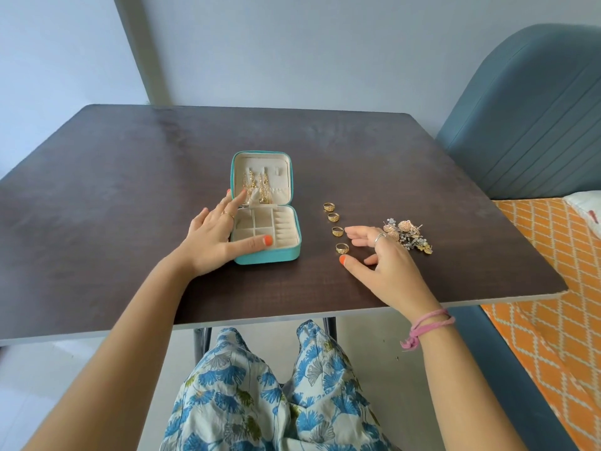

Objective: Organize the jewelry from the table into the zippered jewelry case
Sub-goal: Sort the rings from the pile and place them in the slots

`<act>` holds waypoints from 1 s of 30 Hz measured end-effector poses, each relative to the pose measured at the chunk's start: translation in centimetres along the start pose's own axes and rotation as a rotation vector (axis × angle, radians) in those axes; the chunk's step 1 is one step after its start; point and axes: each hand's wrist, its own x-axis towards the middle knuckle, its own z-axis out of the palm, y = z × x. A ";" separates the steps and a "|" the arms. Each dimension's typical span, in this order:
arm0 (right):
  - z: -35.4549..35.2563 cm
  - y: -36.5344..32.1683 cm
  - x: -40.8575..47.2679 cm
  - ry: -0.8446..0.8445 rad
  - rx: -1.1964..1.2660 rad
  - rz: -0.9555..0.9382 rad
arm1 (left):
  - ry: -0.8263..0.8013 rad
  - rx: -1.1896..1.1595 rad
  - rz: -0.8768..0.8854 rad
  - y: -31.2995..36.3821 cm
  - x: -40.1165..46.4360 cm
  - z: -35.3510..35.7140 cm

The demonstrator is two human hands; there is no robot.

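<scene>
While the case lies open: everything below is placed relative to the jewelry case [266, 206].
Jewelry case: teal outside, cream lining, unzipped and laid flat near the middle of the dark table [130, 177]; lid half on the far side, tray half on the near side.
Lid half: gold chains [257, 188] hang from its hooks down to a gathered pocket.
Tray half: square compartments on the left, ring rolls on the right; I see nothing in them.
Left hand [214, 236]: resting against the case's left side, fingers spread apart and gripping nothing; thumb lies across the near-left corner of the tray, a fingertip reaches up to the lid beside the chains.
Rings [335, 226]: four gold ones in a loose line on the table just right of the case, running far to near.
Right hand [380, 255]: right of the case, over the table at the nearer two rings, thumb and fingers parted and curved, holding nothing; whether a fingertip touches a ring I cannot tell.
Earring pile [408, 236]: a heap of gold and silver pieces, farther right of the case, just beyond the right hand.
</scene>
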 end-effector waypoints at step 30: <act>-0.1 -0.6 0.6 0.014 0.022 0.026 | 0.082 0.020 -0.021 2.7 -3.8 1.7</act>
